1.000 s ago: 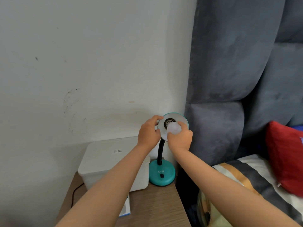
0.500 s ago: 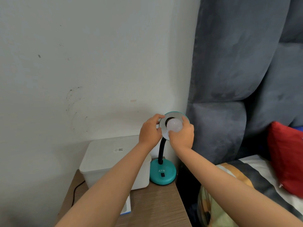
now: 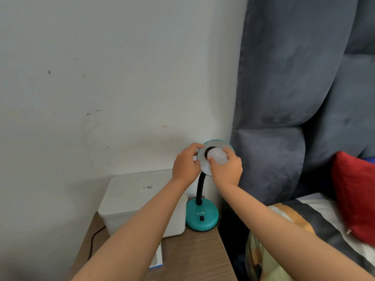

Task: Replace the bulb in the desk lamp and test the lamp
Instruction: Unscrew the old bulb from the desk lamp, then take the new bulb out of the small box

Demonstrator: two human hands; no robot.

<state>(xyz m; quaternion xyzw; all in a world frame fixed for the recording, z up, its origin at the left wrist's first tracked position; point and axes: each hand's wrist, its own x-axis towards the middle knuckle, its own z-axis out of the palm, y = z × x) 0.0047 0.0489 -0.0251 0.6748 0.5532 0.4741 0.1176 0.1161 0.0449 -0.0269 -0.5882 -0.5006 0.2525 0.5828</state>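
So the white bulb [image 3: 217,156] is sitting right at the dark socket hole in the middle of the lamp shade [image 3: 218,144], which is tipped up facing us. Our right hand [image 3: 226,169] has its fingers closed around the bulb from below and the right side, thumb on the left edge of it, so the bulb pokes out above the knuckles. Our left hand [image 3: 185,164] is clamped on the shade's left rim, fingertips curled over the edge. Below that the black gooseneck [image 3: 199,189] curves down into the teal base [image 3: 202,217], which says ATN and has a little black switch on it. The base stands on a wooden nightstand [image 3: 194,258], just beside a white lidded box [image 3: 140,197], with the grey padded headboard [image 3: 284,118] off to the right.
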